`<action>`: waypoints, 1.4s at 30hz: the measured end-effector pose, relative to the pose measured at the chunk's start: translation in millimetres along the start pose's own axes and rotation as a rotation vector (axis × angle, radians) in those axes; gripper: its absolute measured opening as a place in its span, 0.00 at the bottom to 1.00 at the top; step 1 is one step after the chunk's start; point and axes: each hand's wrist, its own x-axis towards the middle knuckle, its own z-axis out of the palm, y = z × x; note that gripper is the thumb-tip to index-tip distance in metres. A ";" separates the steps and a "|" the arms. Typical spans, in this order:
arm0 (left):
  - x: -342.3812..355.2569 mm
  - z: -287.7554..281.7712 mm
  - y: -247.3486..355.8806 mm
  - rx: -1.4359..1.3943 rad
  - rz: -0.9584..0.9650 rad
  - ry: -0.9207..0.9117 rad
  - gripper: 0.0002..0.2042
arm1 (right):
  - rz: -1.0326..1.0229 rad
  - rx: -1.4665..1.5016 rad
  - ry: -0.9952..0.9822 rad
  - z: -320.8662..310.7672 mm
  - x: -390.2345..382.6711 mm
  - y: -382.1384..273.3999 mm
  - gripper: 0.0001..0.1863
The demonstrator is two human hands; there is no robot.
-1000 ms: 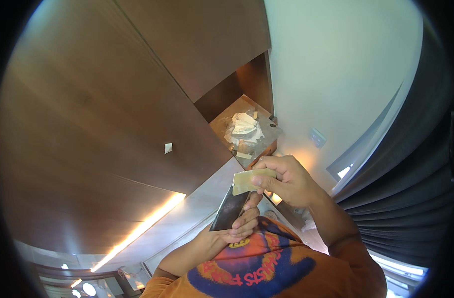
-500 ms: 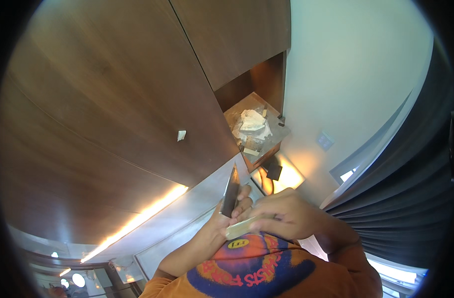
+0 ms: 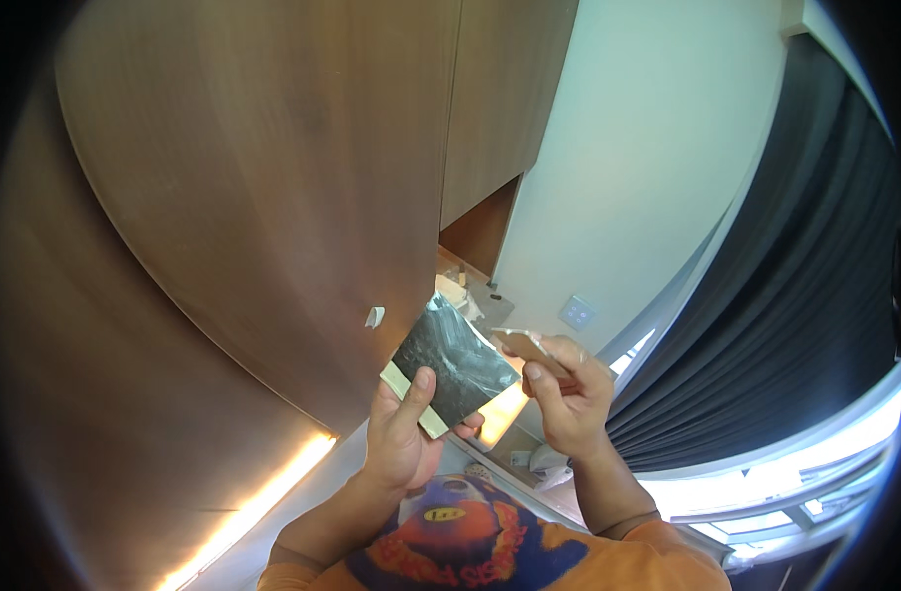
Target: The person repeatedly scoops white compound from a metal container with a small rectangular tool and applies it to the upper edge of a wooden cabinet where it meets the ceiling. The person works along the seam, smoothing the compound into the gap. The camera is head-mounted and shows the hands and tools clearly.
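Note:
My left hand [image 3: 406, 424] grips a dark square scraper plate [image 3: 451, 355], streaked with pale smears, by the cream strip along its lower-left edge [image 3: 429, 421], thumb over the front. My right hand [image 3: 559, 389] pinches a small tan flat scraper [image 3: 531, 347] beside the plate's upper-right side. Behind the plate, partly hidden, a grey board [image 3: 493, 309] in the cabinet niche carries white powder or paste [image 3: 451, 290] and small pale pieces.
Brown wooden cabinet panels [image 3: 244, 177] fill the left, with a small white piece [image 3: 376, 316] attached and a light strip [image 3: 246, 510] below. A pale wall [image 3: 638, 128] with a switch plate [image 3: 577, 312] and a dark curtain [image 3: 756, 246] stand right. A lit glowing surface [image 3: 502, 414] lies below.
Both hands have risen since half a second ago. The dark plate has turned its broad face upward, and the tan scraper has moved up to its right. The view has also shifted.

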 end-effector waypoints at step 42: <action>28.1 -82.1 -15.2 0.033 0.007 -0.311 0.20 | 0.316 -0.311 0.041 17.2 2.8 -73.7 0.18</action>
